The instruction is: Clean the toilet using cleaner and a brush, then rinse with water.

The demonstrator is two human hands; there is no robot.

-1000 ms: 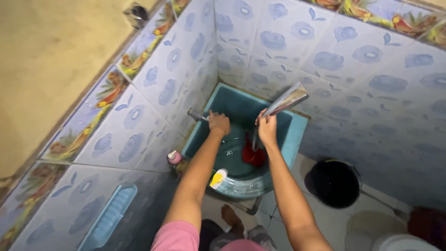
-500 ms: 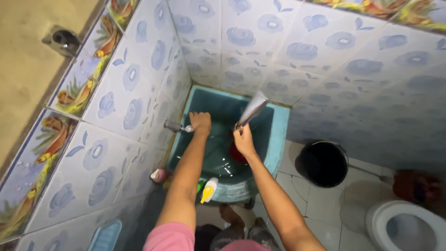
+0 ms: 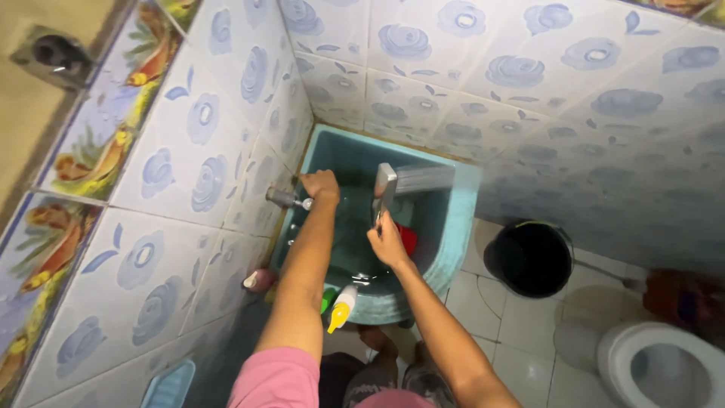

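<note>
My left hand (image 3: 321, 184) is closed on the handle of a metal tap (image 3: 285, 199) that sticks out of the left tiled wall over a teal water basin (image 3: 454, 227). My right hand (image 3: 385, 240) grips the handle of a flat metal blade tool (image 3: 411, 182) and holds it over the water. A red scoop (image 3: 406, 239) floats in the basin, just right of that hand. Water fills the basin's lower part.
A yellow-capped white bottle (image 3: 340, 307) and a pink-topped bottle (image 3: 259, 280) stand at the basin's near rim. A black bucket (image 3: 531, 258) sits on the white tiled floor to the right, a white toilet (image 3: 660, 367) beyond it. A blue soap dish (image 3: 168, 385) hangs on the left wall.
The metal tool's wide end has swung from pointing up and right to lying level over the basin. My left hand stays on the tap. The camera view shifted slightly.
</note>
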